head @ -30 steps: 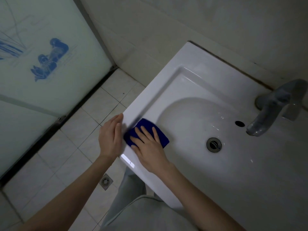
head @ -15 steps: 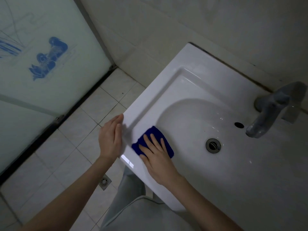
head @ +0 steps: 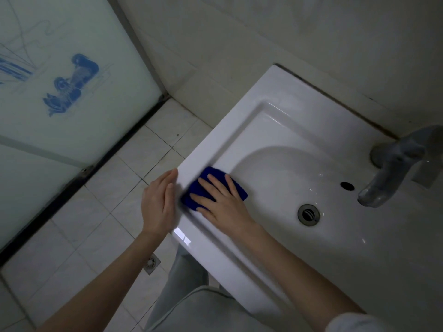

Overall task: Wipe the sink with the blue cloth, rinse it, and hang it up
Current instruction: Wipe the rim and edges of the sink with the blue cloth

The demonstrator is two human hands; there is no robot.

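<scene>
One cloth and one flat palm on it: my right hand (head: 223,204) lies spread over the blue cloth (head: 193,194), fingers straight, pressing down rather than clutching, with nothing curled round the fabric. The cloth lies under those fingers on the sink (head: 239,111), on the inner ledge where the flat rim steps down toward the bowl. Just across the rim from it, my left hand (head: 158,202) rests with straight fingers against the sink's outer edge. It holds nothing, and I take it to be bracing me.

I judge this to be the wiping, the first of three steps, with rinsing and hanging not yet done. The next move calls for sliding the cloth along the ledge and down into the bowl, with even pressure so it does not bunch under my palm. After that comes the tap (head: 393,164), well beyond my fingertips on the far side. I see no water running from it.

Counted: two hands, one cloth, one sink, one tap. One drain (head: 308,214) lies past my right wrist in the bowl, with one overflow hole (head: 347,186) between it and the tap. One floor drain (head: 151,262) lies below my left forearm. No hook or rail shows.
</scene>
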